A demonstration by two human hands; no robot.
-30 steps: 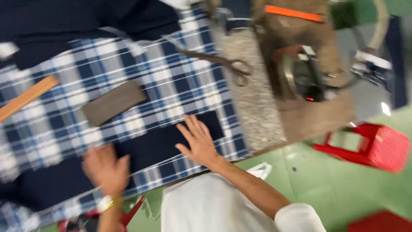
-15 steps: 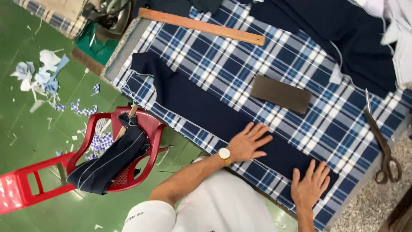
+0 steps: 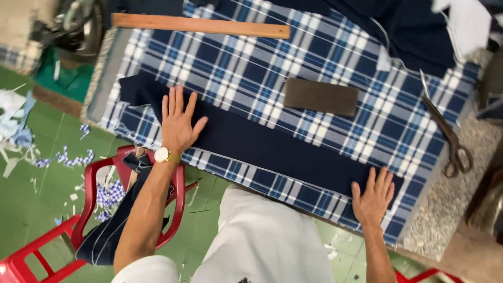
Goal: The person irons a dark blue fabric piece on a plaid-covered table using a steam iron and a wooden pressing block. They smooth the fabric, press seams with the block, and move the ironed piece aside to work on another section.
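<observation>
Hands are spreading apart now: left hand (image 3: 177, 121) has slid far up the navy strip (image 3: 262, 147), right hand (image 3: 373, 198) pressing its near end, both flat, fingers splayed, gripping nothing. Brown block (image 3: 320, 97), wooden ruler (image 3: 199, 24) and scissors (image 3: 445, 133) are lying beyond on the plaid cloth (image 3: 251, 68).

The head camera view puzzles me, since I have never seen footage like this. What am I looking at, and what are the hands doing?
The picture comes from a camera worn on a person's head, looking down at their own two bare hands; there is no machine. Both hands lie flat and open on a long navy fabric strip: the left hand, with a wristwatch, near one end, the right hand near the other. Neither holds anything. The strip lies on a blue and white plaid cloth covering the table. Also there: a wooden ruler, a dark flat block and large scissors. A red plastic chair stands on the green floor.
</observation>
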